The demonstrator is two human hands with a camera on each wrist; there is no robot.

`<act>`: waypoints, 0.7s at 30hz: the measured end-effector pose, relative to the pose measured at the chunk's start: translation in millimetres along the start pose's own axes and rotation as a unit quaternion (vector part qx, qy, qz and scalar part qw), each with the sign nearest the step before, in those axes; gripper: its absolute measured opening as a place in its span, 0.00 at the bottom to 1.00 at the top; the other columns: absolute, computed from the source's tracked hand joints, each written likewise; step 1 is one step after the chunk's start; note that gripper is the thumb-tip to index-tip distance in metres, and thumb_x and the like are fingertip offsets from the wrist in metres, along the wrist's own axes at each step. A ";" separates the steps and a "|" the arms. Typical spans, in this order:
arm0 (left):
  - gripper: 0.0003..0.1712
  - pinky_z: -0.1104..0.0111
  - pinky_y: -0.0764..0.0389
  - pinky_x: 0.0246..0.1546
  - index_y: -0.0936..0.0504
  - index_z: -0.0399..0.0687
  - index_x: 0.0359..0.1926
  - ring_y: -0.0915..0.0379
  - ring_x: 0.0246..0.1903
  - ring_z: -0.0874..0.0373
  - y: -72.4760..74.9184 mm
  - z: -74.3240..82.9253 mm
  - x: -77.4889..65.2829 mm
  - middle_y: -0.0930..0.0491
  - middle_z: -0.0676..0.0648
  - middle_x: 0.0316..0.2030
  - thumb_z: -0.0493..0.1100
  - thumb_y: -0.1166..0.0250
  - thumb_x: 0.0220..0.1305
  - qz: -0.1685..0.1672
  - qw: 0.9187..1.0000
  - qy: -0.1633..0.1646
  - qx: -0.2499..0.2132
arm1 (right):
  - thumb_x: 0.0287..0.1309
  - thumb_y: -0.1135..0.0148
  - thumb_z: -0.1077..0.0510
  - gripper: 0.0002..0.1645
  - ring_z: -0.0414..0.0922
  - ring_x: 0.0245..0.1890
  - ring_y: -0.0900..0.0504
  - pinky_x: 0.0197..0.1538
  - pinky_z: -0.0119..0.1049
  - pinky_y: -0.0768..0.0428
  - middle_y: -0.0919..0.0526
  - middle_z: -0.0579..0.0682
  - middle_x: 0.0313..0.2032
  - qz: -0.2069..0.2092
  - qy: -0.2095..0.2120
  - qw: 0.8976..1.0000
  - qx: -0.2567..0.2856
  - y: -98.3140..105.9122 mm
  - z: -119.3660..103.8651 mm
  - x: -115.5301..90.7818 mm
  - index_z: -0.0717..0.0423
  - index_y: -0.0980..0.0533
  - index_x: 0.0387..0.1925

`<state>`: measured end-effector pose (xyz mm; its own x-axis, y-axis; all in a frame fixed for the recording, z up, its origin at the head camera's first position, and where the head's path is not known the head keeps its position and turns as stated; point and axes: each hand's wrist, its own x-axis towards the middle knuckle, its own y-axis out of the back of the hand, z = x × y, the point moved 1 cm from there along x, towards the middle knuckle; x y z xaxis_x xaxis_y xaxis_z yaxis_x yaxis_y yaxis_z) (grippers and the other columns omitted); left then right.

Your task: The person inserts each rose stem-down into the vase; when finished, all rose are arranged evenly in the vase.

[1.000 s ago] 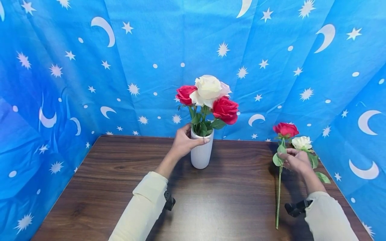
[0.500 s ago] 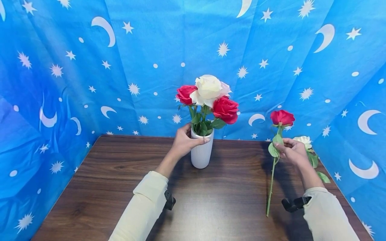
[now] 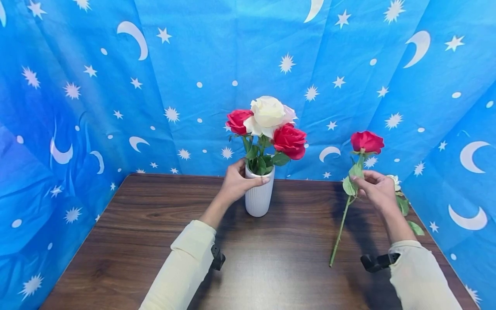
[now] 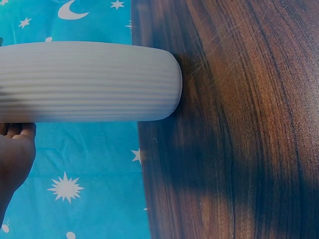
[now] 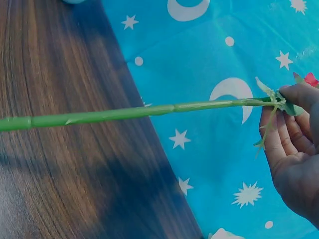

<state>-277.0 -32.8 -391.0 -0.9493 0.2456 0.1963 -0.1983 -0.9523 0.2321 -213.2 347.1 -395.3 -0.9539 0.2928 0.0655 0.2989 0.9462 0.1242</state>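
A white ribbed vase (image 3: 258, 198) stands upright on the table, holding two red roses, a large cream rose (image 3: 267, 113) and a pale pink bloom partly behind it. My left hand (image 3: 237, 183) grips the vase near its rim, thumb across the front; in the left wrist view the ribbed wall (image 4: 94, 82) fills the upper left. On the right, my right hand (image 3: 376, 189) pinches a red rose (image 3: 367, 142) by its upper stem, close to the leaves. Its long green stem (image 5: 114, 114) slants down and left above the table, plain in the right wrist view.
A white rose (image 3: 396, 182) with green leaves (image 3: 415, 228) lies at the table's right edge, partly hidden behind my right hand. The brown wooden table (image 3: 155, 215) ends at a blue cloth (image 3: 193, 56) with moons and stars, which also hangs along both sides.
My right hand has lifted the red rose, and its stem's lower end has swung up and to the left. The left hand and the vase have stayed in place.
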 end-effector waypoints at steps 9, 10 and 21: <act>0.38 0.54 0.18 0.62 0.24 0.42 0.63 0.19 0.56 0.47 0.3 -1.5 0.8 0.17 0.41 0.58 0.44 0.21 0.52 -0.002 1.000 0.000 0.001 | 0.59 0.31 0.67 0.17 0.27 0.24 0.18 0.24 0.21 0.19 0.14 0.31 0.23 0.034 0.048 0.997 0.052 -11.9 -13.2 -2.0 0.37 0.16 0.28; 0.38 0.53 0.18 0.62 0.24 0.42 0.63 0.19 0.56 0.47 0.3 -1.7 0.8 0.17 0.41 0.58 0.44 0.21 0.52 -0.001 1.000 0.000 0.001 | 0.58 0.31 0.68 0.17 0.27 0.24 0.19 0.24 0.21 0.19 0.14 0.31 0.23 0.038 0.054 0.996 0.057 -13.4 -15.6 -2.2 0.38 0.16 0.29; 0.37 0.54 0.18 0.62 0.23 0.42 0.63 0.18 0.56 0.48 0.4 -0.8 0.7 0.17 0.41 0.58 0.44 0.21 0.52 0.000 1.000 -0.002 0.001 | 0.58 0.32 0.71 0.16 0.28 0.25 0.16 0.25 0.22 0.18 0.12 0.34 0.24 0.035 0.100 0.988 0.109 -26.1 -46.0 -5.6 0.44 0.16 0.30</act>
<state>-277.9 -33.2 -391.5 -0.9484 0.2466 0.1993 -0.1982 -0.9517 0.2346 -214.5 314.4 -353.4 -0.9008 0.3452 0.2635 0.3299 0.9385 -0.1018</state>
